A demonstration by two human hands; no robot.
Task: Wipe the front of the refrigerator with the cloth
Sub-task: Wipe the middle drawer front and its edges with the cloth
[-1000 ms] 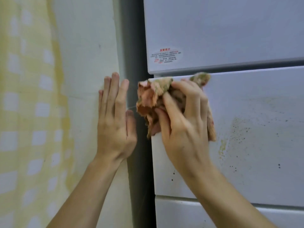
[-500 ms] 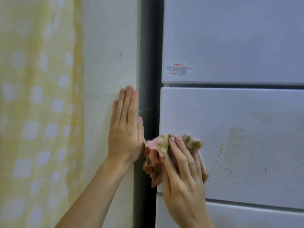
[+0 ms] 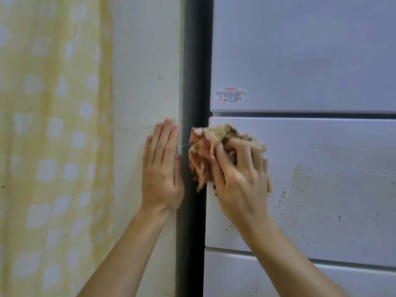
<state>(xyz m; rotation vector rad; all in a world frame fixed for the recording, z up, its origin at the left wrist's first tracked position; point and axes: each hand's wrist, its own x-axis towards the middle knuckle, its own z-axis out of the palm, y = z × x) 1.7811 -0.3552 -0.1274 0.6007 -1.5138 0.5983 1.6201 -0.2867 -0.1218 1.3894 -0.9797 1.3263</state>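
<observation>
Pink-olive crumpled cloth [image 3: 201,156], gripped by right hand [image 3: 242,185], on speckled refrigerator [image 3: 325,211]; left hand [image 3: 162,179] flat on wall [image 3: 145,82].

Layout: wall [image 3: 141,71] left, refrigerator [image 3: 300,61] right, gap [image 3: 192,61] between.
At the gap: left hand [image 3: 162,174] flat on wall; right hand [image 3: 240,179] holds cloth [image 3: 203,151] against middle panel [image 3: 332,189], upper left corner (sticker [image 3: 232,95] above, on top door [image 3: 310,39]); curtain [image 3: 53,125] far left.

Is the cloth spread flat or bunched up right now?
Bunched up: the cloth is a crumpled wad, gripped in the curled fingers of the right hand against the refrigerator front.
</observation>
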